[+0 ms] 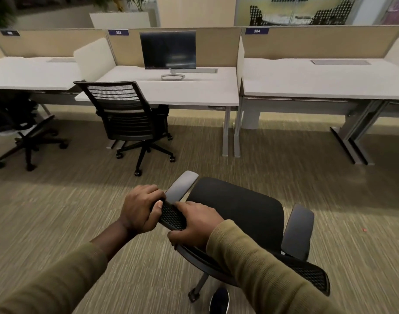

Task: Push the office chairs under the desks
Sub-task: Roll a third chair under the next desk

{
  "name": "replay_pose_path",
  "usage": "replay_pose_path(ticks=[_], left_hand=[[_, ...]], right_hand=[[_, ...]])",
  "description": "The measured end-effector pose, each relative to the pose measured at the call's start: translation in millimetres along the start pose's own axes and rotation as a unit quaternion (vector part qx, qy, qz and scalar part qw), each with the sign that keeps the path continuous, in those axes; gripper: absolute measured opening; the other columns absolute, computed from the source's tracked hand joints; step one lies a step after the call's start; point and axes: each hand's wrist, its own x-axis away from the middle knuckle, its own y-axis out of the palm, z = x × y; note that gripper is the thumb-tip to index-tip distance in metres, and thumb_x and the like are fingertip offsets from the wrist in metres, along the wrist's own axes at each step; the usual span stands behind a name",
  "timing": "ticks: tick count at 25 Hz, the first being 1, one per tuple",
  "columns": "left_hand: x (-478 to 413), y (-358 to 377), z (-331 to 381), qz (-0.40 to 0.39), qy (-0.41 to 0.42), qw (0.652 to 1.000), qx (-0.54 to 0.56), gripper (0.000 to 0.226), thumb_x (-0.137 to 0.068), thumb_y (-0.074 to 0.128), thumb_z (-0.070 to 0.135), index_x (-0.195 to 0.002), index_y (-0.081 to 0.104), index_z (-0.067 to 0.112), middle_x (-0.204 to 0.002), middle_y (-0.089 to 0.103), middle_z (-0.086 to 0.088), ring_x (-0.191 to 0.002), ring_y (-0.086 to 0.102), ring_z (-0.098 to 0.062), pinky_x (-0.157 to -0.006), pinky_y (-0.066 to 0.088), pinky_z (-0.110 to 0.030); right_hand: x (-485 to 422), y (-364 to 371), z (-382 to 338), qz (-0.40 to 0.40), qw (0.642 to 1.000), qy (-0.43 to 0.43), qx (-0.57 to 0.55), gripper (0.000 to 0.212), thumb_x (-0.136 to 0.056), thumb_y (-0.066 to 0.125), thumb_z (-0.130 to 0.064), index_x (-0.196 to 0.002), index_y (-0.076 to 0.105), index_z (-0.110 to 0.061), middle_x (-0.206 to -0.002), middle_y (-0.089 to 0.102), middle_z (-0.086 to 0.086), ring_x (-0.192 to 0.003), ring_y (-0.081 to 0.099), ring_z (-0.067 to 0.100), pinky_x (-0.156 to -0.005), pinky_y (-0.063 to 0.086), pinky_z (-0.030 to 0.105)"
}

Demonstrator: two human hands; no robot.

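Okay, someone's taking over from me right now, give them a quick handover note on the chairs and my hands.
Both hands grip the top edge of the mesh backrest of the near chair: left hand, right hand.
That chair stands on open carpet, well short of the desks.
Empty desk 304 has no chair under it.
The middle chair sits at the monitor desk, turned at an angle and only partly in.
The left chair is partly in at its desk.
Left: roll the held chair under a desk, then straighten the others.

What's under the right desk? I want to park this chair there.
Under the right desk only its metal legs and carpet show, no chair. The far back is shadowed.
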Motion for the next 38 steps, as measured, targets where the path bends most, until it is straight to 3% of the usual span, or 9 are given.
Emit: replay_pose_path(ticks=[10,17,23,33,36,38], left_hand=[[-157.3,100.7,-35.9,0.004,-0.008,1.0,0.003,0.038,-0.092,0.035,0.039,-0.079,0.063,0.017,-0.075,0.058,0.002,-0.063,0.05,-0.017,-0.063,0.039,-0.038],[-287.7,178.0,-37.8,0.008,-0.011,1.0,0.0,0.032,-0.089,0.043,0.037,-0.072,0.059,0.016,-0.07,0.055,-0.001,-0.061,0.05,-0.022,-0.062,0.041,-0.042],[-397.2,245.1,-29.9,0.004,-0.009,1.0,-0.002,0.035,-0.087,0.044,0.039,-0.068,0.057,0.013,-0.068,0.055,-0.004,-0.06,0.051,-0.025,-0.062,0.041,-0.038],[-569.4,358.8,-22.8,-0.006,-0.008,1.0,-0.018,0.036,-0.089,0.04,0.042,-0.07,0.056,0.016,-0.068,0.052,-0.001,-0.059,0.047,-0.02,-0.061,0.041,-0.038],[-614.1,388.1,-21.3,0.0,-0.02,1.0,-0.013,0.035,-0.09,0.039,0.042,-0.072,0.055,0.017,-0.069,0.049,0.001,-0.059,0.044,-0.018,-0.061,0.038,-0.036],[-645.2,406.9,-20.0,0.004,-0.034,0.999,-0.018,0.035,-0.091,0.037,0.04,-0.071,0.054,0.016,-0.068,0.048,0.001,-0.058,0.043,-0.018,-0.059,0.037,-0.035]], right_hand=[[-78.8,-110.8,120.0,-0.007,0.999,0.036,0.032,0.07,-0.081,0.066,-0.058,-0.14,0.044,-0.029,-0.121,0.059,-0.004,-0.104,0.058,0.017,-0.088,0.051,0.034],[-104.7,-192.3,220.0,0.037,0.99,0.129,0.037,0.059,-0.084,0.066,-0.052,-0.135,0.049,-0.029,-0.124,0.059,-0.003,-0.11,0.057,0.018,-0.091,0.046,0.033],[-132.0,-263.8,323.1,0.047,0.977,0.176,0.109,0.066,-0.084,0.067,-0.046,-0.143,0.043,-0.028,-0.134,0.056,0.001,-0.122,0.054,0.023,-0.101,0.046,0.037],[-182.5,-386.9,485.8,0.056,0.976,0.173,0.121,0.066,-0.084,0.066,-0.047,-0.144,0.043,-0.03,-0.133,0.057,0.0,-0.121,0.054,0.023,-0.102,0.045,0.036],[-192.7,-413.2,525.3,0.104,0.959,0.165,0.205,0.068,-0.084,0.059,-0.061,-0.142,0.044,-0.028,-0.129,0.058,0.0,-0.116,0.055,0.023,-0.098,0.045,0.039],[-192.2,-413.9,547.4,0.209,0.925,0.176,0.263,0.074,-0.085,0.043,-0.076,-0.137,0.05,-0.023,-0.122,0.061,0.001,-0.109,0.057,0.024,-0.096,0.043,0.043]])
